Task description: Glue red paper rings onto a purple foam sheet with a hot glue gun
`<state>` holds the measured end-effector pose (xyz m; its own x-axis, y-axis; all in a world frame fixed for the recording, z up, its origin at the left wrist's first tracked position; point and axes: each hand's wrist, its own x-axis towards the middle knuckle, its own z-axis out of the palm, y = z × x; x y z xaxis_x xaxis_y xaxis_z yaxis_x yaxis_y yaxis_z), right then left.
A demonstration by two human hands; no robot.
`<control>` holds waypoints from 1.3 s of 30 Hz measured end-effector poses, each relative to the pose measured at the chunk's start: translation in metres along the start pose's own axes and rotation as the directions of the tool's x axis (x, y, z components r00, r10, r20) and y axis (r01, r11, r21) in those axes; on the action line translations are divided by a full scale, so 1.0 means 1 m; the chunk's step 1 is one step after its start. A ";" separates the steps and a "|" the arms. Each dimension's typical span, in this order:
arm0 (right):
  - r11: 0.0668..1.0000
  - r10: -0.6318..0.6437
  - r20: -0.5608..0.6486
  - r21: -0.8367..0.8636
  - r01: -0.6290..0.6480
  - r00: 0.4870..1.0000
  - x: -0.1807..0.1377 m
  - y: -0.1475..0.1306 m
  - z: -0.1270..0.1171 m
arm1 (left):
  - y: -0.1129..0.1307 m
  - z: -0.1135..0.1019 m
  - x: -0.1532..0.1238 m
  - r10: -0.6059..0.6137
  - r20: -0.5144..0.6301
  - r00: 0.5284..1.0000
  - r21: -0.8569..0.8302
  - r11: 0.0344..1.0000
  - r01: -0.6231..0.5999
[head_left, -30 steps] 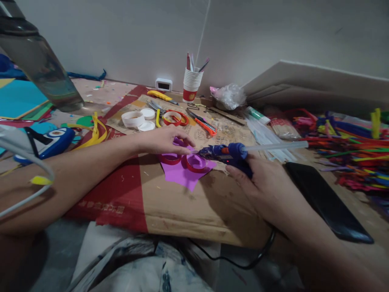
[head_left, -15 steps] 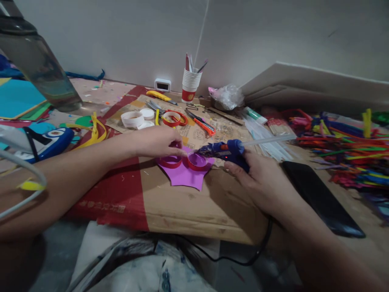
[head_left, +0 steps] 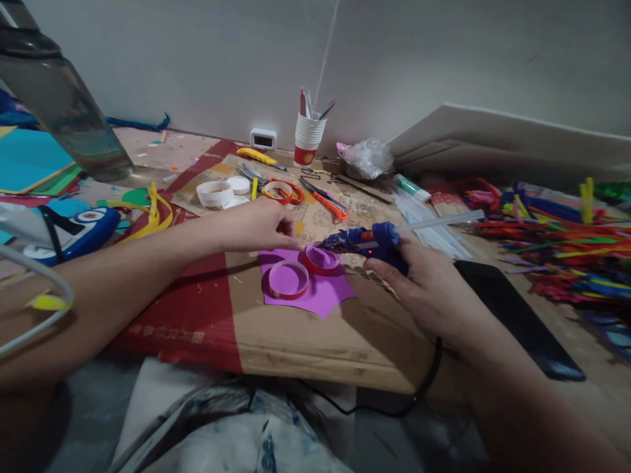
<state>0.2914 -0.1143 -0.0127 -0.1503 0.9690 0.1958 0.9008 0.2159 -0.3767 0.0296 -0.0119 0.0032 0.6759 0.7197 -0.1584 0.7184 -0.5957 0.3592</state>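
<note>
My right hand [head_left: 419, 279] is wrapped round a blue glue gun [head_left: 377, 243], with a clear glue stick [head_left: 444, 220] out of its back. Its nozzle is at the far rim of a red ring [head_left: 321, 269], which stands on a purple cut-out sheet [head_left: 328, 301]. My left hand [head_left: 269, 226] reaches in from the left, fingertips pinched at that ring's far-left edge; the exact grip is partly hidden. A second ring [head_left: 288, 279], white inside and red outside, sits on the sheet nearer me.
Behind lie an orange box cutter [head_left: 331, 205], scissors [head_left: 296, 192], a yellow cutter [head_left: 261, 156] and white rings [head_left: 214, 194]. A phone [head_left: 517, 318] and several colourful pipe cleaners [head_left: 557, 236] are on the right. A water bottle [head_left: 73, 105] stands at left; the gun's cord [head_left: 428, 381] hangs off the front edge.
The purple sheet has turned anticlockwise, bringing the second ring out from under my left hand and towards me. Both hands stay nearly in place, the glue gun still at the ring.
</note>
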 end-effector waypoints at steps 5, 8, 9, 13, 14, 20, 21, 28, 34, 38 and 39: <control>0.999 -0.017 0.004 0.050 0.017 1.000 -0.001 -0.003 0.000 | -0.006 0.018 0.011 0.146 -0.113 0.983 -0.105 0.982 -0.158; 0.996 -0.039 0.015 0.086 0.037 0.999 -0.002 -0.006 0.002 | -0.005 0.026 0.013 0.147 -0.093 0.985 -0.162 0.974 -0.161; 0.994 -0.047 0.015 0.095 0.045 0.999 -0.002 -0.006 0.003 | -0.005 0.027 0.013 0.147 -0.093 0.985 -0.175 0.971 -0.162; 0.991 -0.074 0.016 0.117 0.072 0.997 -0.002 -0.006 0.008 | -0.003 0.030 0.013 0.162 -0.115 0.980 -0.204 0.962 -0.183; 0.990 -0.077 0.020 0.120 0.074 0.997 -0.002 -0.005 0.008 | -0.003 0.031 0.013 0.168 -0.118 0.979 -0.211 0.959 -0.190; 0.997 -0.057 0.013 0.059 0.056 0.998 -0.002 -0.003 0.010 | -0.003 0.031 0.013 0.170 -0.100 0.980 -0.228 0.955 -0.189; 0.997 -0.058 0.006 0.046 0.058 0.998 -0.002 -0.003 0.010 | -0.003 0.031 0.013 0.166 -0.092 0.982 -0.232 0.955 -0.183; 0.996 -0.085 -0.023 -0.020 0.085 0.996 -0.004 -0.002 0.009 | -0.006 0.033 0.014 0.142 -0.083 0.986 -0.260 0.952 -0.159; 0.995 -0.097 -0.026 -0.038 0.096 0.995 -0.007 -0.004 0.006 | -0.004 0.032 0.014 0.122 -0.071 0.990 -0.279 0.950 -0.137; 0.994 -0.106 -0.022 -0.020 0.105 0.994 -0.007 -0.008 0.010 | -0.004 0.032 0.014 0.137 -0.080 0.987 -0.268 0.951 -0.154; 0.995 -0.100 -0.016 -0.020 0.100 0.995 -0.006 -0.008 0.011 | -0.004 0.032 0.014 0.142 -0.083 0.986 -0.266 0.951 -0.159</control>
<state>0.2804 -0.1209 -0.0207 -0.2335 0.9405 0.2468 0.8893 0.3092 -0.3370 0.0411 -0.0108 -0.0299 0.7548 0.6553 -0.0289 0.5322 -0.5860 0.6111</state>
